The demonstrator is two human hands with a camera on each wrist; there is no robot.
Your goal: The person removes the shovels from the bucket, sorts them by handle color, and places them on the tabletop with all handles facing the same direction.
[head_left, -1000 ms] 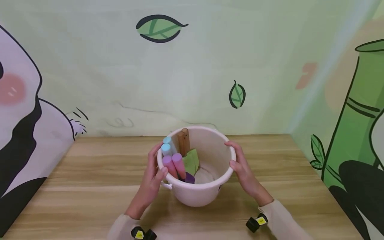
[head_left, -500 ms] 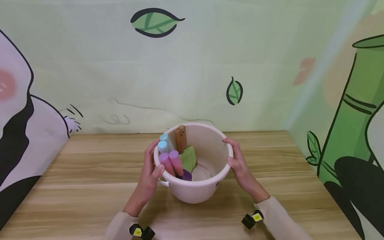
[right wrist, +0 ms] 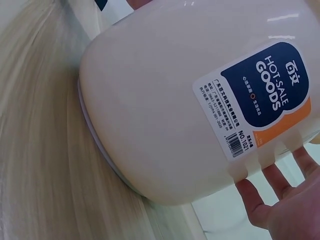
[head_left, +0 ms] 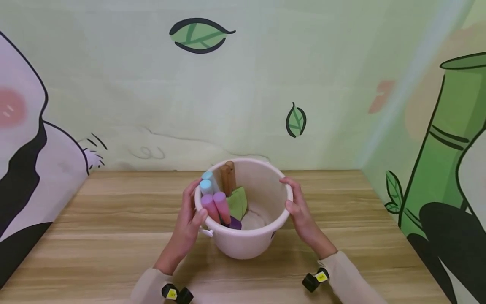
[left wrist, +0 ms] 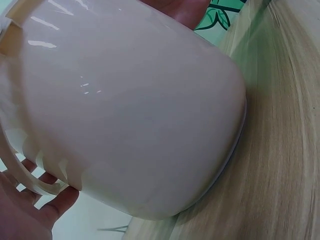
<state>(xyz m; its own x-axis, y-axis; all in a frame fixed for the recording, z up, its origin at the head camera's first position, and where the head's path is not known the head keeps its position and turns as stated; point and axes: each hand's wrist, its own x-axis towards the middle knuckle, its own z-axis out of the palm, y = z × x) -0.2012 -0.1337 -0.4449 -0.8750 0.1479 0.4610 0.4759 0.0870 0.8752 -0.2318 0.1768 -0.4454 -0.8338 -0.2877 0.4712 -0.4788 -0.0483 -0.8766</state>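
Both of my hands grip a white plastic bucket (head_left: 243, 250) by opposite sides of its rim. My left hand (head_left: 187, 223) curls its fingers round the outside, with the thumb at the near left rim, beside the bucket's handle (left wrist: 25, 175). Across from it, my right hand (head_left: 305, 214) holds the rim with thumb and fingers. Inside, along the left, stand light blue cylinders (head_left: 206, 186), pink cylinders with purple ends (head_left: 221, 202) and brown wooden pieces (head_left: 228, 177). A green piece (head_left: 238, 203) and a purple piece (head_left: 235, 223) lie beside them, partly hidden.
The bucket's base is right at the wood-grain tabletop (head_left: 114, 245). A printed label (right wrist: 265, 95) shows on its side in the right wrist view. Behind the table's back edge rises a pale green wall (head_left: 243, 84) with painted leaves; another painted panel stands at the right.
The head view shifts slightly. Both hands keep their hold on the bucket, and the pieces inside stay in the same arrangement.
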